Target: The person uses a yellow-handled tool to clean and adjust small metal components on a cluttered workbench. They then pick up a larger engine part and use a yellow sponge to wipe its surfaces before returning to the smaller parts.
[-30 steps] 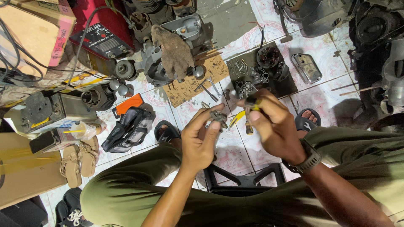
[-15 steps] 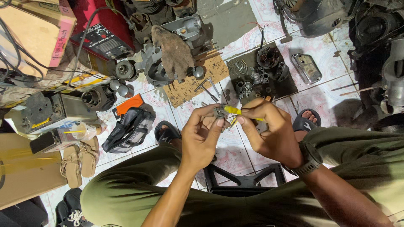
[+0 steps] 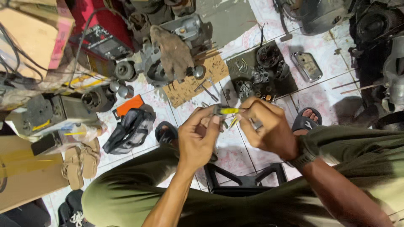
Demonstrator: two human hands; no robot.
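White floor tiles (image 3: 324,94) are covered with engine parts, so everything stays within reach of the seated person. Loose bolts lie together on a dark mat (image 3: 290,86), probably so they do not roll away. Both forearms are raised in front of the knees. The left hand (image 3: 198,141) pinches a small metal part (image 3: 217,110), while the right hand (image 3: 269,128) grips a yellow-handled screwdriver (image 3: 229,111) pressed against that part.

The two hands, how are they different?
The left hand pinches a small metal part, while the right hand grips a yellow-handled screwdriver. The left hand's wrist is bare; a dark watch sits by the right hand. Both hands meet above the tiled floor, close together.
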